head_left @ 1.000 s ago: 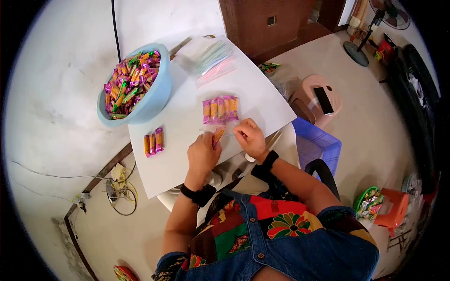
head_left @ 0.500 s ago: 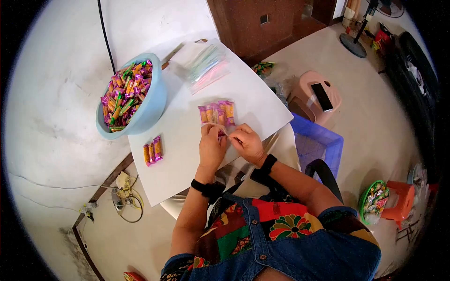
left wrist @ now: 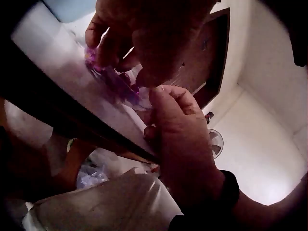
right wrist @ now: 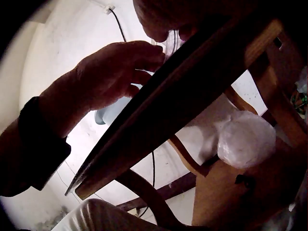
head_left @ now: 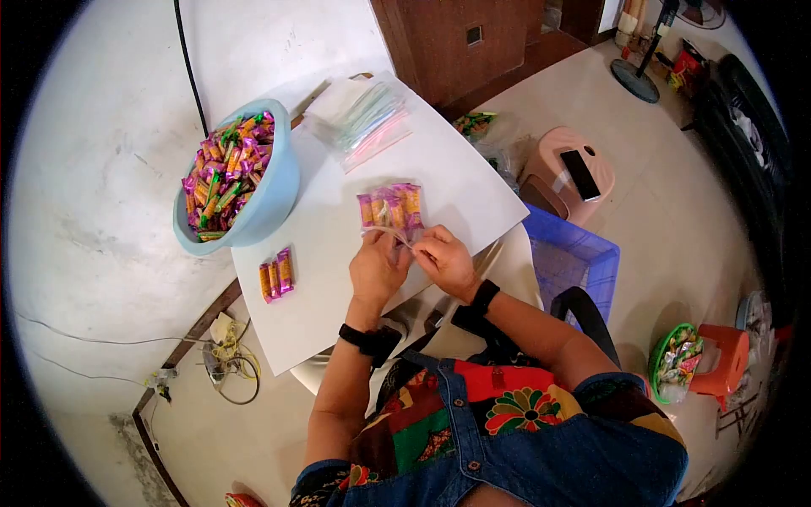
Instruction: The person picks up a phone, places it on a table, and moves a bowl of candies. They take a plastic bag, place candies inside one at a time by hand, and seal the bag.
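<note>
A clear plastic bag (head_left: 404,237) with several snack sticks (head_left: 390,205) in purple and orange wrappers lies flat near the table's front edge. At its near end, the left hand (head_left: 377,269) grips the bag's mouth with bent fingers. My right hand (head_left: 445,260) pinches the right corner of that same mouth between thumb and forefinger. In the left wrist view, purple wrapping (left wrist: 113,82) shows beneath the left hand (left wrist: 149,38), and the right hand (left wrist: 180,125) holds the clear film close by. The table edge hides most of the bag in the right wrist view.
Three wrapped sticks (head_left: 275,275) lie on the white table (head_left: 317,313) at the left. A blue basin (head_left: 285,182) full of wrapped sticks stands behind them. Flat zip bags (head_left: 359,118) are stacked at the back. A blue crate (head_left: 583,258) and a pink stool (head_left: 557,156) stand to the right.
The left hand has carried a wrapped stick to the bag's mouth, where the stick is now mostly hidden. The right hand has moved left and closed on the bag's edge. The view shifted slightly.
</note>
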### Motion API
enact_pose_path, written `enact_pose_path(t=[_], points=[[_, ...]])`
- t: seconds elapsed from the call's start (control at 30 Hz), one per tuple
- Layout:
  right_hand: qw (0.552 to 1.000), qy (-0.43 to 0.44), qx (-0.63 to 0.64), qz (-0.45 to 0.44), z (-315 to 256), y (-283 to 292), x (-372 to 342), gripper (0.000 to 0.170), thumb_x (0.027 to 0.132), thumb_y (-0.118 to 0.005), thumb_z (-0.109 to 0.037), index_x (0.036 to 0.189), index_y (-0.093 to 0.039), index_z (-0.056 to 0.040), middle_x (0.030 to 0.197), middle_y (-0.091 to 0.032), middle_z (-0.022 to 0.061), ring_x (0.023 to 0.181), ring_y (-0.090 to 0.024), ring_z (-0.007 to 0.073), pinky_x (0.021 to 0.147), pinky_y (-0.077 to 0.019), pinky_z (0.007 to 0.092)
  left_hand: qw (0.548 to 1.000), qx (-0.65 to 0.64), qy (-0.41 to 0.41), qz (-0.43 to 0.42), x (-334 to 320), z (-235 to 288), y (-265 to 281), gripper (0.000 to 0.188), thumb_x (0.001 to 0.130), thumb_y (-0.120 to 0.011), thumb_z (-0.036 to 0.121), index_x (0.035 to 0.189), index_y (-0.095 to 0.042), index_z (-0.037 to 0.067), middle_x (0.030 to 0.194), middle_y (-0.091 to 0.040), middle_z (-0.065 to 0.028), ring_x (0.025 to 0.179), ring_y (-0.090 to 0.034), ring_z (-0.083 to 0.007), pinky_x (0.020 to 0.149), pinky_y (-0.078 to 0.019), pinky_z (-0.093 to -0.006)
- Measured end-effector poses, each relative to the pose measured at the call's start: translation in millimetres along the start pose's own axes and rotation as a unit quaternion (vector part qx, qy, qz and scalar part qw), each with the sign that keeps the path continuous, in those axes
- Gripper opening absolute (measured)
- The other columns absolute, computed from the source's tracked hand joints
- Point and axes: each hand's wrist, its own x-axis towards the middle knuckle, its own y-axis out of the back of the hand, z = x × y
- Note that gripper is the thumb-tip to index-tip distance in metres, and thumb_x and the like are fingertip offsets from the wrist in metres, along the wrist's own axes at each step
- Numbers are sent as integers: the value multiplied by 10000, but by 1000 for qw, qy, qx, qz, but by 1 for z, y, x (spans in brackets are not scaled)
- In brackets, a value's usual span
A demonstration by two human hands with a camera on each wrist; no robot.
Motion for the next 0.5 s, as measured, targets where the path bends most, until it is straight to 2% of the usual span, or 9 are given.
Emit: enact_pose_path(t=[0.1, 0.2, 0.4, 0.5], points=[[1000, -4, -10, 0, -1, 0, 0, 58, 854, -630, -123, 891, -638, -79, 897, -577, 112, 746, -599, 307, 654, -499, 412, 998, 64, 10, 4, 0, -3, -11, 119, 788, -668, 176, 846, -628, 80, 928, -621, -98, 731, -638, -331, 589, -521, -431], [1000, -5, -27, -1, -1, 0, -1, 60, 855, -633, -128, 891, -638, -80, 902, -579, 113, 754, -601, 311, 661, -500, 412, 993, 105, -6, 42, 2, -6, -17, 97, 805, -651, 172, 795, -609, 85, 871, -611, -88, 653, -626, -317, 540, -510, -423], [1000, -6, -11, -5, 0, -1, -1, 65, 850, -643, -129, 892, -640, -80, 915, -585, 119, 768, -606, 321, 666, -501, 409, 977, 177, -52, 107, 9, -18, -22, 95, 805, -651, 180, 791, -606, 97, 820, -604, -64, 588, -609, -291, 492, -494, -391], [1000, -6, -12, 3, 3, -2, -3, 61, 847, -643, -116, 890, -643, -73, 918, -592, 127, 768, -608, 322, 669, -503, 404, 979, 136, -18, 150, 15, -14, -19, 112, 780, -674, 190, 799, -604, 104, 814, -601, -66, 579, -601, -295, 487, -488, -397]])
